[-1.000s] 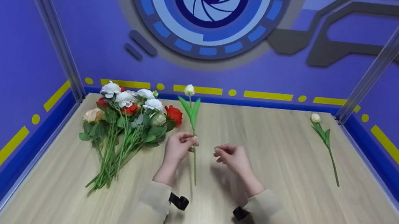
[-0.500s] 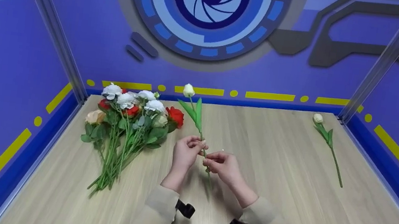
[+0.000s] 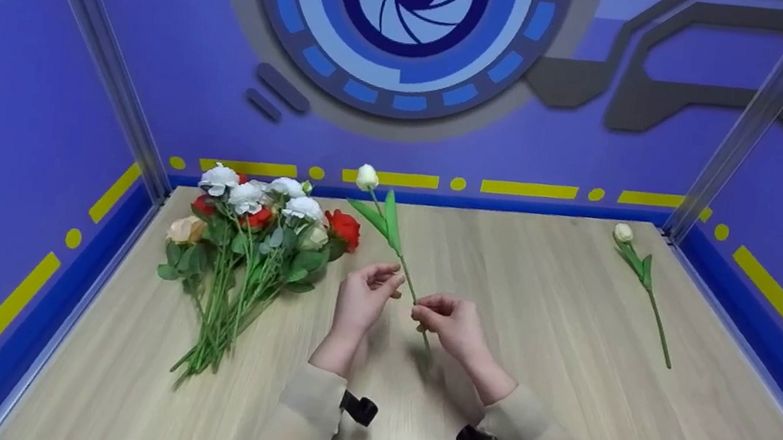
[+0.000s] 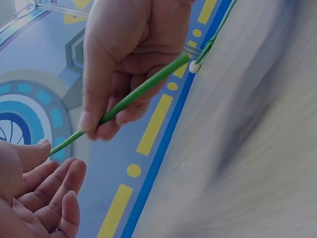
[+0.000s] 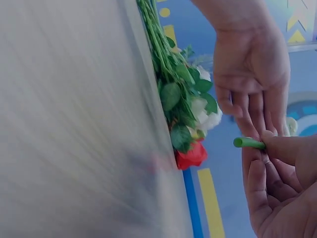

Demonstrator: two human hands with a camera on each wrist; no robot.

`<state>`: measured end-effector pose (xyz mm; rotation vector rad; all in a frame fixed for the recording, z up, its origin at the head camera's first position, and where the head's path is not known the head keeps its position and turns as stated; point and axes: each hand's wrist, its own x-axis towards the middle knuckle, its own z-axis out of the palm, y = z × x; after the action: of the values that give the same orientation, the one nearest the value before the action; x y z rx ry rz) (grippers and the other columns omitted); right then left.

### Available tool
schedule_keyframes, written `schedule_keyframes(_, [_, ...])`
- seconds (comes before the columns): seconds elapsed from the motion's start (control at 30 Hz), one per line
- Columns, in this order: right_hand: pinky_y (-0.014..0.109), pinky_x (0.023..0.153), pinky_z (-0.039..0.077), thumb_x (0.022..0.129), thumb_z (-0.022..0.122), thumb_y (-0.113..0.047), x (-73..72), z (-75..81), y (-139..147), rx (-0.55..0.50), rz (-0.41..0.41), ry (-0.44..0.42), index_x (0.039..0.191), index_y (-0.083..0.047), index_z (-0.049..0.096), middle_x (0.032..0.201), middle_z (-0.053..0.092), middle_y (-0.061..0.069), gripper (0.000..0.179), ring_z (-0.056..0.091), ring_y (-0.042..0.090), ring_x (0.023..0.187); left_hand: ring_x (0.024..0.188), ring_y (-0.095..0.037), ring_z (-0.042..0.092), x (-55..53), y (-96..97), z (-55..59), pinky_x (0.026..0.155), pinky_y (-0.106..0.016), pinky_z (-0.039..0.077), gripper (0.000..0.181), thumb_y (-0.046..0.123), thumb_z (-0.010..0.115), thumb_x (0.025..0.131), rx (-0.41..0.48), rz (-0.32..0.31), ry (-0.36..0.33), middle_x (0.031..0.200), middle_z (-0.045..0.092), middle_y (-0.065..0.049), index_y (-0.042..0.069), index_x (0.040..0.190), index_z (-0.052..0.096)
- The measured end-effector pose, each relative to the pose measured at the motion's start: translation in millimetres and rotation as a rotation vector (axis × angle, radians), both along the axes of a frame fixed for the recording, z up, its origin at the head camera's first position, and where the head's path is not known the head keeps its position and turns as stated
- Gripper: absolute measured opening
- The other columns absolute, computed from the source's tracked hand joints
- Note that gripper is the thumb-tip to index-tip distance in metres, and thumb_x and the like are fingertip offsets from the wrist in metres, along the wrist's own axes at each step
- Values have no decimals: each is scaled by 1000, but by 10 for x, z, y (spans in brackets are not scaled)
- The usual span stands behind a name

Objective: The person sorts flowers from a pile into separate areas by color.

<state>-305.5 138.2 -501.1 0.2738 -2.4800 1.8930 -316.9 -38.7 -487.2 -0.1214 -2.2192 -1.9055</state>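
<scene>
A white artificial tulip (image 3: 390, 227) leans up and to the left over the table, its stem pinched by my right hand (image 3: 456, 328) between thumb and fingertips. The cut end of its green stem (image 4: 148, 84) sticks out below that pinch in the left wrist view. My left hand (image 3: 361, 303) is just left of the stem, fingers loosely bent and parted from the thumb. In the right wrist view the left hand (image 5: 252, 64) hangs with its fingers extended beside the right hand's grip. Whether a left fingertip still brushes the stem is hard to tell.
A pile of artificial flowers (image 3: 244, 246), with white, red and peach blooms, lies at the left of the wooden table (image 3: 542, 285). Another white tulip (image 3: 643, 291) lies at the far right. Blue-purple panels (image 3: 446, 151) stand behind and at both sides.
The right hand came to the tulip's stem and pinched it. The left hand, which held the stem before, has loosened its fingers. The tulip has tilted further left, its stem end moving right.
</scene>
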Motion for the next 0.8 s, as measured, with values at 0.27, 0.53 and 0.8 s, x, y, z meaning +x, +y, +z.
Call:
schedule_keyframes(0.27, [21,71,57,97,72,-12,-159,127,350,20,-132,-13,107,2,76,91,79,8,18,70,9,73,69,-15,73,-61,-331,89,67,-24,57,17,13,67,100,-41,189,25,85,77,-15,-2,103,75])
schedule_keyframes(0.53, [22,79,59,99,71,-20,-314,180,778,24,-260,-73,112,-1,74,95,77,4,24,70,9,80,76,-29,76,-93,-780,94,66,-29,58,17,12,63,102,-92,412,47,87,76,-18,-4,103,71])
schedule_keyframes(0.8, [19,80,58,100,69,-24,-408,229,1289,26,-343,-100,122,2,70,89,75,-8,34,69,2,79,93,-35,69,-108,-1142,16,74,-38,51,20,16,57,106,-189,593,-25,100,73,-20,0,113,66])
